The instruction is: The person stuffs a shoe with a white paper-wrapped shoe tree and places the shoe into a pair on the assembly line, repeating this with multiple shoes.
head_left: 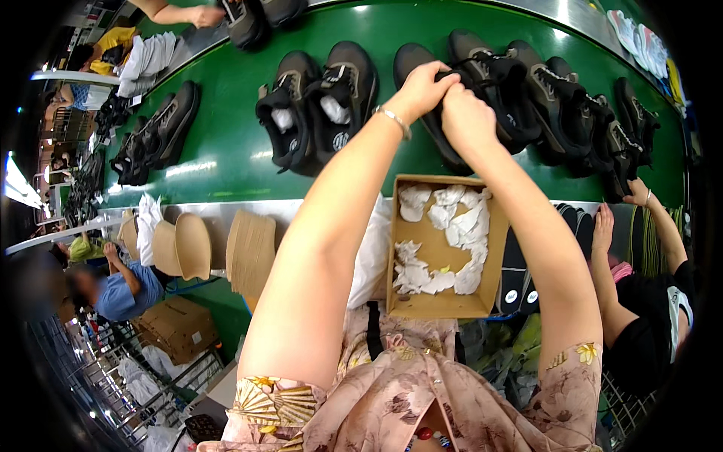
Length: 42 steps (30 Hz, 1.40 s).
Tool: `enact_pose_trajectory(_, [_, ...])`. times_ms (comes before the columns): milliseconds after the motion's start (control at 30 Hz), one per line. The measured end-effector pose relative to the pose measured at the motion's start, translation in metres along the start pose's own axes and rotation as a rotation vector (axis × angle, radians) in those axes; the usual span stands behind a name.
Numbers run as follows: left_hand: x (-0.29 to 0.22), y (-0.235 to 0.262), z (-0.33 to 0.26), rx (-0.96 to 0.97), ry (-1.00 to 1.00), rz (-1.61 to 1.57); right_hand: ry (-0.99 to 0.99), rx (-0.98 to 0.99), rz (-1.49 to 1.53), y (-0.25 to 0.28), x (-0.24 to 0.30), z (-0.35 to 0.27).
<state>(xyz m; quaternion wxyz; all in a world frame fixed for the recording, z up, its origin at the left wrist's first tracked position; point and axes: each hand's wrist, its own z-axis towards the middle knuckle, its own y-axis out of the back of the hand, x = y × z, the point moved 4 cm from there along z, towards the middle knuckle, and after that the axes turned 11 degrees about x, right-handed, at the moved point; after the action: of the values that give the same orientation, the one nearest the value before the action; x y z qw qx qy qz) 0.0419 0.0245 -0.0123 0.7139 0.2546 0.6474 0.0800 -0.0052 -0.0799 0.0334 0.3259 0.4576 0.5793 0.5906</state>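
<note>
A dark brown and black lace-up shoe (414,62) rests on the green belt, toe pointing away from me. Over its lacing my left hand (426,89) is closed, fingertips pinching at the upper. My right hand (467,114) is curled against it from the right, also closed. Both hands cover the shoe's middle, so the exact part between the fingers is hidden. Touching its right side is a matching shoe (501,87) with loose black laces. To the left stands a pair, one shoe (288,113) beside another (343,94), with white paper in their openings.
Close to me sits an open cardboard box (397,252) with crumpled white paper (467,226). Brown card inserts (251,252) and black insoles (515,264) lie along the near edge. More shoes (553,94) stand at the right, where a co-worker's hand (639,193) reaches in.
</note>
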Motion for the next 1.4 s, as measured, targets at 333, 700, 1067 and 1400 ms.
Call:
enact_pose_trajectory(333, [-0.141, 0.121, -0.170, 0.002, -0.033, 0.050, 0.114, -0.033, 0.937, 0.052, 0.102, -0.227])
enact_pose_trajectory(700, [-0.006, 0.012, -0.387, 0.130, 0.280, 0.357, -0.480, -0.212, 0.865, -0.141, 0.210, -0.321])
enact_pose_trajectory(1067, [-0.023, 0.037, -0.385, -0.007, 0.198, -0.025, -0.428, -0.352, 0.510, -0.067, 0.242, -0.348])
enact_pose_trajectory(1400, [-0.098, 0.043, -0.328, 0.179, 0.272, -1.338, -0.259, -0.626, 1.074, 0.002, 0.231, -0.335])
